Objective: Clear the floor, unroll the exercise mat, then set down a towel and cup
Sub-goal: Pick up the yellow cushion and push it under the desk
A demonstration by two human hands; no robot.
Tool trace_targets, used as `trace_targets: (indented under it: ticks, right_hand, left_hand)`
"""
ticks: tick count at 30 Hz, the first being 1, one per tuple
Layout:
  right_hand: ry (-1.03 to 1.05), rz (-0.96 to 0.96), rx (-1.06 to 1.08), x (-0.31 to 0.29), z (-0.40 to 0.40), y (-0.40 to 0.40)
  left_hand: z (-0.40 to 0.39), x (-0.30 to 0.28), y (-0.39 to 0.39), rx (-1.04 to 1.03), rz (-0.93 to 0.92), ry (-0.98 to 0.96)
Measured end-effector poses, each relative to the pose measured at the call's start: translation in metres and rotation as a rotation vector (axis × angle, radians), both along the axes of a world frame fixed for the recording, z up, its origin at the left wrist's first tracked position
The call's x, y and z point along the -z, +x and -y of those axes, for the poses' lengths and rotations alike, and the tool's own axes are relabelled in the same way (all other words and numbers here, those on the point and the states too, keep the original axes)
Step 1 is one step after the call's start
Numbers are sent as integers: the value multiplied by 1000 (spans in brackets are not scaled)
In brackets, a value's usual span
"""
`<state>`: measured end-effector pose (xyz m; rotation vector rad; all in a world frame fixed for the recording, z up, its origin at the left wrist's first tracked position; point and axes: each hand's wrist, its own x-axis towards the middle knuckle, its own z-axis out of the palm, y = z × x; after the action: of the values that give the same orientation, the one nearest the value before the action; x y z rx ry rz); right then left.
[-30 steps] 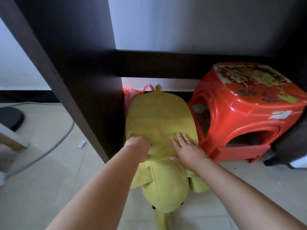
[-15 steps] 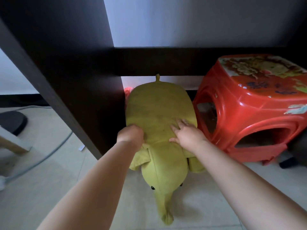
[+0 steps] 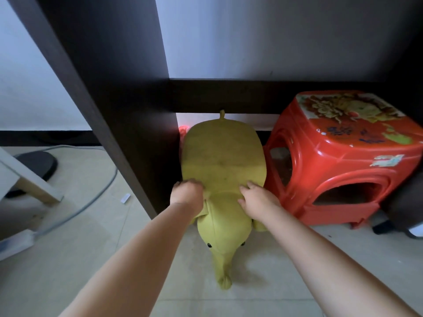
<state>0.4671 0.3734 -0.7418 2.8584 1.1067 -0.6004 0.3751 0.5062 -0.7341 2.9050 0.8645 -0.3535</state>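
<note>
Floor (image 3: pixel 263 282): pale tiles, nearest to the camera.
Left hand (image 3: pixel 186 194): grip closed on the left side of the elephant's neck.
Right hand (image 3: pixel 257 199): fingers curled, pressing on the neck's right side.
Green elephant stool (image 3: pixel 223 161): on the floor, between dark table panel (image 3: pixel 128 110) on the left and red plastic stool (image 3: pixel 343 156) on the right.
Wall (image 3: pixel 274 35): farthest.

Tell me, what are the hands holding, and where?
Both hands, left hand and right hand, grip the yellow elephant stool at the front of its back, just behind the head.
</note>
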Motion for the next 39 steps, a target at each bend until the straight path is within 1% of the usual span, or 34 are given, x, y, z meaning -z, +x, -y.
trace_targets:
  ticks: [5,9,10,12,14,15,18,19,21,23,24,25,29,30,33,35,37,39]
  right_hand:
    - [99,-18,66,-45,24,-46]
    - [131,0,141,-108,43,-85]
    - [142,-12,196,-138,50,-92]
    - [184,18,239,-164,54,-103]
    - [220,7,336,-216,68,-113]
    - [250,30,354,-232,73,-118]
    - [300,72,428,-304,94,-136]
    - [316,89,438,-320,98,-139]
    - [359,130,477,-369,111,-147]
    - [394,177,497,-419,125,-151]
    - [398,187,499,-433,128,-153]
    - [426,233,520,-469,143,-157]
    - [480,315,536,-535,167,-160]
    - [473,345,567,-564,192,-170]
    - [464,403,554,-605,221,-181]
    - [440,444,603,-636,255,-194]
    - [413,506,668,-664,297,-216]
    - [383,550,724,-685,335,-235]
  left_hand:
    - [18,-48,-28,71,45,-37]
    - [40,-105,-49,124,61,-72]
    - [46,-134,-51,147,45,-79]
    - [59,-158,-58,169,52,-92]
    - [72,-209,-62,212,41,-123]
    - [78,-224,-65,231,60,-122]
    - [97,-299,-76,304,65,-128]
    - [102,-314,-79,321,84,-125]
    - [110,-361,-83,385,104,-126]
    - [120,-412,-85,465,155,-95]
    - [121,-428,-85,495,174,-85]
    - [130,-463,-85,528,215,-82]
    - [150,-532,-76,559,300,-38]
    - [171,-561,-80,601,336,-41]
    - [204,-604,-82,664,392,-8]
    - [238,-637,-85,734,435,25]
    - [284,-670,-94,816,450,52]
    - [322,-697,-105,880,422,77]
